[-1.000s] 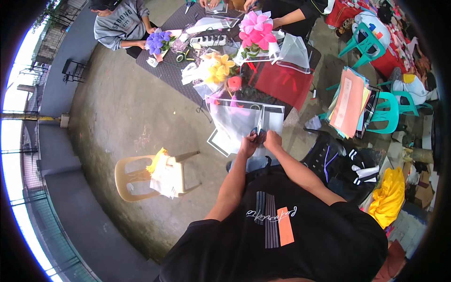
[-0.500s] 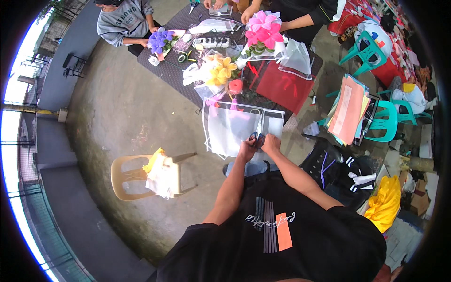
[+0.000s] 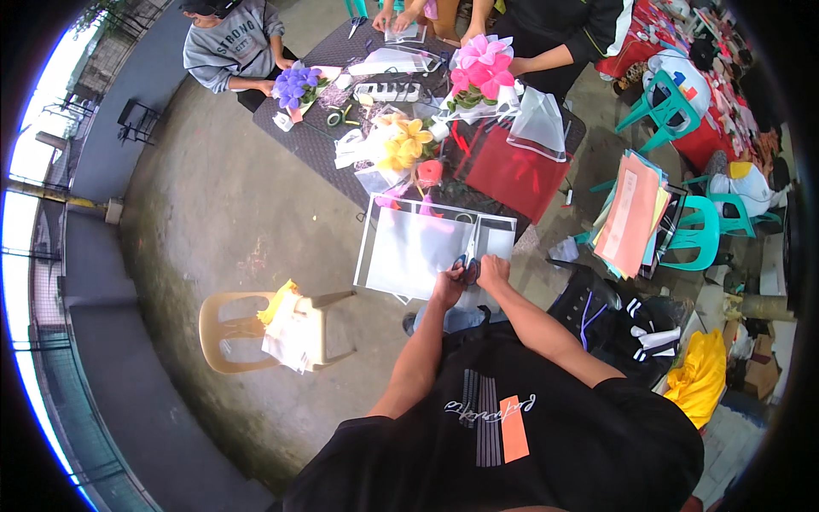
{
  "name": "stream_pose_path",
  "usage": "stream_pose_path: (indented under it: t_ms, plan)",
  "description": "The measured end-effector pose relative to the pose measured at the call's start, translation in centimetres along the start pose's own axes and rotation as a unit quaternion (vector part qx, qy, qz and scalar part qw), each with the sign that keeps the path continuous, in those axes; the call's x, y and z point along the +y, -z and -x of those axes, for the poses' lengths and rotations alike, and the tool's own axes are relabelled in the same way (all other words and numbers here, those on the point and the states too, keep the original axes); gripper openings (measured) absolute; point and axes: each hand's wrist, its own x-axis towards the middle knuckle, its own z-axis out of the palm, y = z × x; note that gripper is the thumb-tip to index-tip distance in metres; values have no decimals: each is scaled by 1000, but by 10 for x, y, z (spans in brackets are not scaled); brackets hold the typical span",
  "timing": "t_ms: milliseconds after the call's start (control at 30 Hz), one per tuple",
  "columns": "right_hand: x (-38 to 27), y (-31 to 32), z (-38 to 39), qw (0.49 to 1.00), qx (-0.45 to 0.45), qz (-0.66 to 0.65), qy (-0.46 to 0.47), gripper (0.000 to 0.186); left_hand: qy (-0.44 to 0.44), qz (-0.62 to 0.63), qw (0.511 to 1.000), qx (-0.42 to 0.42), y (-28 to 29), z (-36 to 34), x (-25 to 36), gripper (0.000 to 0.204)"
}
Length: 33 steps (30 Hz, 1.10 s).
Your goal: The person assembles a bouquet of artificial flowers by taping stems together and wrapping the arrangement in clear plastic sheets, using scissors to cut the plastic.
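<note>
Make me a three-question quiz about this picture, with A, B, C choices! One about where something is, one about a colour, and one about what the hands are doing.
1. Where is the beige plastic chair?
A. On the person's left
B. On the dark table
C. Under the teal plastic chairs

2. What colour is the paper flower bouquet at the far side of the dark table?
A. Blue
B. Pink
C. White

3. What are the person's hands doing?
A. Resting apart
B. Holding a cup
C. Meeting at scissors on a clear plastic sheet

Answers: 1 A, it stands on the concrete floor, left. 2 B, its petals are pink. 3 C, left hand and right hand meet at the scissors on the clear plastic sheet.
</note>
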Motion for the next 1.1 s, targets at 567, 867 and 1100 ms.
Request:
stream_pose_path:
  t_ms: [567,867,1100]
  plan:
    - [3,-21,-5,1000,18,-14,-20,10,42,77,996,23,-9,7,5,18]
    - [4,-22,-6,999,23,-17,-31,9,44,80,995,27,-21,14,8,19]
    - [5,-22,-10,995,0,-84,-47,26,0,15,999,-33,7,-4,-3,21]
